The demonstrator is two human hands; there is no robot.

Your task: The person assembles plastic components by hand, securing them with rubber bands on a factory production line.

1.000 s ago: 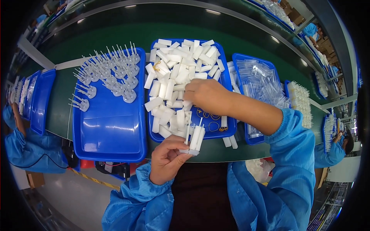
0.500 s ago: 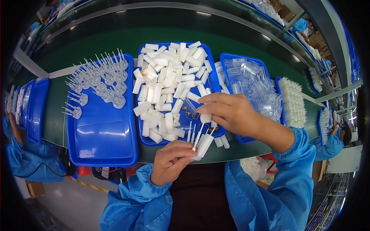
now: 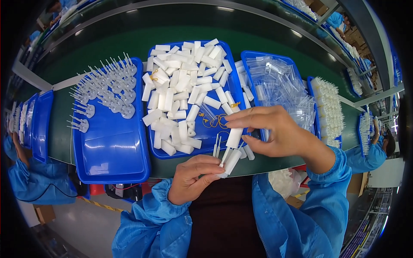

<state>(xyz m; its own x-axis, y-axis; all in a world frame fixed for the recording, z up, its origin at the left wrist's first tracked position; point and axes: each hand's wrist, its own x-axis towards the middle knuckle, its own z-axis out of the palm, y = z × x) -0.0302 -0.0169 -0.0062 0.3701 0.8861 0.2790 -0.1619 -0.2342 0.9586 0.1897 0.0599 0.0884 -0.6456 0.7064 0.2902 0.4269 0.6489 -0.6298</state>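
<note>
My left hand [image 3: 195, 176] pinches a pale round base with several thin white rods [image 3: 218, 145] standing up from it. One rod carries a white foam sleeve [image 3: 232, 162]. Above it, my right hand [image 3: 275, 133] has its fingertips at the top and its thumb at the side of a second white foam block [image 3: 235, 137]. The block's lower end meets the rods; how far a rod goes into it is hidden. Just beyond lies a blue tray [image 3: 238, 92] heaped with loose white foam blocks [image 3: 176, 88].
At left, a blue tray [image 3: 109, 157] holds several rodded bases [image 3: 114, 92]. Clear plastic sleeves [image 3: 275, 81] fill the right tray, beside rows of foam-covered pieces [image 3: 327, 112]. Yellow rubber bands [image 3: 213, 122] lie in the middle tray. Co-workers in blue sit at both sides.
My right hand has moved slightly right and down, bringing the foam block lower against the rods. My left hand keeps its grip on the base. The view has shifted a little.
</note>
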